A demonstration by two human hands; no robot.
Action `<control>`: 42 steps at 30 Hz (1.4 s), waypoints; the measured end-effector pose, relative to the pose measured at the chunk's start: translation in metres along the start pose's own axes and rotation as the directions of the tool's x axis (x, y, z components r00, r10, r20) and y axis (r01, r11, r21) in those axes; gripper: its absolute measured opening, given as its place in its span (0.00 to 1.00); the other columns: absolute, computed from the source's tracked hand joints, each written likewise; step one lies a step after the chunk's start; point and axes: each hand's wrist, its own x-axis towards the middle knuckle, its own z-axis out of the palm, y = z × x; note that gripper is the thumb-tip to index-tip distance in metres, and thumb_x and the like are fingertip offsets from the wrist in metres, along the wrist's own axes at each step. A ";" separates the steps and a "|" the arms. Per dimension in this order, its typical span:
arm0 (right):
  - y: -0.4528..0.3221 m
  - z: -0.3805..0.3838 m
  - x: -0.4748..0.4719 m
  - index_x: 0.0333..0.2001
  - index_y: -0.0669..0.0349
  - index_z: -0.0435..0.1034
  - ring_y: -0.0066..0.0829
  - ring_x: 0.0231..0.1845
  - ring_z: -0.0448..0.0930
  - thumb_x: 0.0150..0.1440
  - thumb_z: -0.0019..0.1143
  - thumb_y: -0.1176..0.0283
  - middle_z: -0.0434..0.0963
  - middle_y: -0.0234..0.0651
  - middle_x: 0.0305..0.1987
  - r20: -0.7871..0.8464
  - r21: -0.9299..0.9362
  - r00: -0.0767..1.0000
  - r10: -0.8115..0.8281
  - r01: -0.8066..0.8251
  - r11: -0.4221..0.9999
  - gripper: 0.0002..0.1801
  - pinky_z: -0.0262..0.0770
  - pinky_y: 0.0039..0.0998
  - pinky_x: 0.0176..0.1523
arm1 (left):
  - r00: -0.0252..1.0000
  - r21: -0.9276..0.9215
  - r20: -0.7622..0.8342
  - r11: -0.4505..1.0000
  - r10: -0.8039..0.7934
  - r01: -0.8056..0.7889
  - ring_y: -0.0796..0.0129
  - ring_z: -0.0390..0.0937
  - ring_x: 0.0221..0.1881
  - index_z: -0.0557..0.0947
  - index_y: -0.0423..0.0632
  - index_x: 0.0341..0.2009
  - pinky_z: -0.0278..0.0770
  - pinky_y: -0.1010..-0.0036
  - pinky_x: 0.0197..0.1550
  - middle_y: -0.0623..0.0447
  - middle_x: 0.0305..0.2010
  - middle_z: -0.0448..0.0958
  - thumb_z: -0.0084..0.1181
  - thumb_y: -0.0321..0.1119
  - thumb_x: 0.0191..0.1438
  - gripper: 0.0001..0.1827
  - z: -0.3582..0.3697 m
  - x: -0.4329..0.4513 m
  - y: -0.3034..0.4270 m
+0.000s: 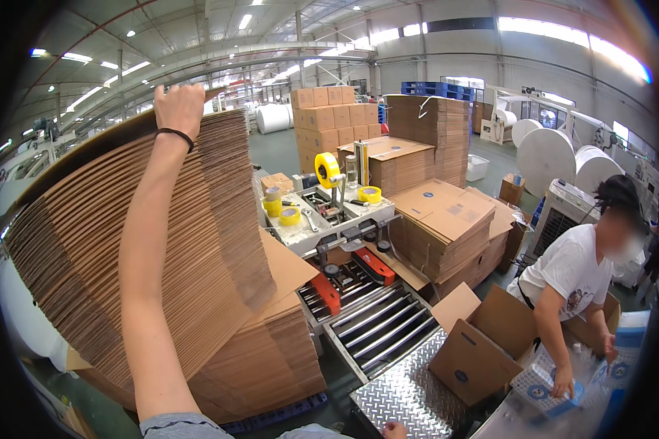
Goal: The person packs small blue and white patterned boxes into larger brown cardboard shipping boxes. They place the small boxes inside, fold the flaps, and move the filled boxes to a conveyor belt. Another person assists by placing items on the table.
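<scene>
My left hand [179,110], with a dark band at the wrist, is raised to the top of a tall stack of flattened cardboard cartons [197,219]. Its fingers curl over the edge of a top carton [215,92], which juts out beside them. The stack leans and rests on a lower pile of flat cartons [263,362]. Only part of my right hand [394,431] shows at the bottom edge, by the diamond-plate metal table [401,384]; whether it holds anything is hidden.
A carton-sealing machine [313,219] with yellow tape rolls stands ahead, behind a roller conveyor [379,324]. At right, a co-worker [571,274] handles blue-and-white packs [543,384] beside an open carton [472,356]. More flat cartons [445,208] are piled beyond the conveyor.
</scene>
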 end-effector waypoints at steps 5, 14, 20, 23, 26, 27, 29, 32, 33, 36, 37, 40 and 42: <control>-0.142 -0.118 0.034 0.34 0.66 0.79 0.38 0.31 0.84 0.58 0.59 0.61 0.82 0.47 0.28 -0.394 0.112 0.912 -0.113 0.170 0.979 0.16 0.77 0.33 0.38 | 0.673 -0.182 -0.670 0.809 0.313 -0.558 0.66 0.79 0.30 0.76 0.55 0.25 0.77 0.69 0.34 0.57 0.21 0.75 0.58 0.32 0.46 0.03 -0.129 -0.009 0.066; -0.345 -0.277 0.005 0.67 0.64 0.55 0.40 0.65 0.68 0.47 0.75 0.59 0.67 0.48 0.64 -0.660 0.180 0.640 -0.394 0.643 0.744 0.49 0.63 0.38 0.66 | 0.347 -0.355 -0.928 -0.044 0.136 -0.934 0.59 0.78 0.24 0.80 0.51 0.20 0.74 0.67 0.28 0.51 0.18 0.76 0.62 0.41 0.44 0.10 -0.286 -0.026 0.166; -0.284 -0.225 -0.049 0.55 0.60 0.65 0.46 0.44 0.81 0.49 0.73 0.66 0.78 0.48 0.47 -0.854 -0.002 0.471 -0.220 0.419 0.908 0.32 0.77 0.39 0.47 | 0.781 -0.577 -0.596 -0.776 0.187 -0.255 0.75 0.62 0.20 0.82 0.42 0.28 0.62 0.73 0.25 0.55 0.17 0.66 0.68 0.37 0.53 0.12 -0.156 -0.043 0.268; -0.267 -0.264 -0.094 0.42 0.57 0.72 0.46 0.26 0.83 0.53 0.68 0.70 0.80 0.41 0.24 -0.846 -0.214 0.443 -0.297 0.227 0.950 0.14 0.78 0.40 0.31 | 0.961 -0.669 -0.122 -0.736 0.249 0.106 0.75 0.73 0.32 0.84 0.39 0.36 0.72 0.77 0.39 0.54 0.29 0.79 0.64 0.34 0.56 0.10 -0.063 -0.126 0.347; -0.288 -0.293 -0.110 0.38 0.57 0.68 0.47 0.26 0.82 0.56 0.62 0.63 0.79 0.43 0.25 -0.695 -0.352 0.656 -0.294 0.046 0.935 0.13 0.74 0.44 0.28 | 0.759 -0.474 0.448 -0.594 0.473 0.650 0.59 0.70 0.62 0.71 0.36 0.62 0.66 0.67 0.64 0.42 0.62 0.73 0.65 0.53 0.57 0.39 -0.014 -0.251 0.429; -0.278 -0.286 -0.108 0.38 0.57 0.68 0.47 0.26 0.82 0.56 0.62 0.63 0.79 0.43 0.25 -0.709 -0.336 0.657 -0.256 0.005 0.942 0.13 0.74 0.44 0.28 | 0.562 -0.282 0.499 -0.490 0.660 0.825 0.55 0.57 0.72 0.57 0.35 0.70 0.56 0.63 0.71 0.38 0.72 0.58 0.66 0.61 0.51 0.56 -0.038 -0.287 0.442; -0.271 -0.272 -0.095 0.38 0.56 0.67 0.49 0.26 0.81 0.56 0.61 0.62 0.79 0.42 0.25 -0.538 -0.513 0.810 -0.234 -0.095 0.853 0.13 0.75 0.44 0.28 | 0.555 -0.389 0.567 -0.395 0.608 0.832 0.52 0.51 0.75 0.43 0.41 0.74 0.52 0.62 0.72 0.38 0.74 0.53 0.72 0.59 0.45 0.66 -0.071 -0.366 0.468; -0.285 -0.272 -0.089 0.36 0.54 0.73 0.52 0.29 0.81 0.61 0.54 0.55 0.80 0.45 0.26 -0.565 -0.381 0.822 -0.074 -0.180 0.907 0.14 0.77 0.48 0.33 | 0.552 -0.375 0.550 -0.405 0.627 0.834 0.53 0.34 0.78 0.32 0.42 0.74 0.38 0.63 0.76 0.40 0.79 0.32 0.78 0.49 0.41 0.74 -0.105 -0.411 0.472; -0.292 -0.279 -0.088 0.35 0.54 0.75 0.53 0.31 0.82 0.62 0.51 0.53 0.80 0.46 0.26 -0.563 -0.274 0.826 0.010 -0.198 0.941 0.17 0.77 0.49 0.35 | 0.496 -0.221 0.569 -0.458 0.656 0.861 0.54 0.34 0.78 0.31 0.42 0.74 0.38 0.64 0.75 0.40 0.78 0.31 0.78 0.49 0.41 0.75 -0.108 -0.415 0.471; -0.267 -0.308 -0.067 0.32 0.55 0.81 0.53 0.35 0.82 0.63 0.47 0.47 0.81 0.49 0.30 -0.505 -0.063 0.827 0.247 -0.321 0.945 0.25 0.79 0.46 0.41 | 0.368 -0.003 0.514 -0.428 0.775 0.904 0.54 0.49 0.74 0.28 0.40 0.73 0.50 0.64 0.73 0.38 0.76 0.45 0.77 0.46 0.44 0.74 -0.113 -0.411 0.468; -0.260 -0.321 -0.059 0.33 0.56 0.81 0.53 0.36 0.82 0.62 0.48 0.47 0.81 0.50 0.31 -0.464 0.050 0.839 0.284 -0.295 0.954 0.25 0.79 0.43 0.42 | 0.332 0.076 0.475 -0.414 0.815 0.907 0.54 0.51 0.73 0.27 0.40 0.73 0.52 0.64 0.72 0.38 0.75 0.46 0.77 0.46 0.44 0.74 -0.109 -0.410 0.468; -0.248 -0.346 -0.058 0.39 0.62 0.79 0.53 0.39 0.82 0.63 0.54 0.55 0.82 0.51 0.34 -0.467 0.034 0.878 0.106 -0.102 0.994 0.19 0.79 0.41 0.43 | 0.361 0.123 0.370 -0.430 0.856 0.895 0.59 0.68 0.59 0.38 0.47 0.73 0.71 0.64 0.59 0.44 0.63 0.63 0.67 0.27 0.48 0.59 -0.099 -0.417 0.471; -0.225 -0.347 -0.090 0.39 0.63 0.78 0.53 0.39 0.82 0.62 0.55 0.56 0.82 0.51 0.35 -0.346 -0.177 0.936 0.068 -0.136 0.975 0.19 0.78 0.43 0.44 | 0.249 0.137 0.199 -0.279 0.948 0.950 0.63 0.71 0.46 0.46 0.50 0.70 0.75 0.68 0.45 0.48 0.52 0.68 0.56 0.18 0.45 0.50 -0.064 -0.425 0.464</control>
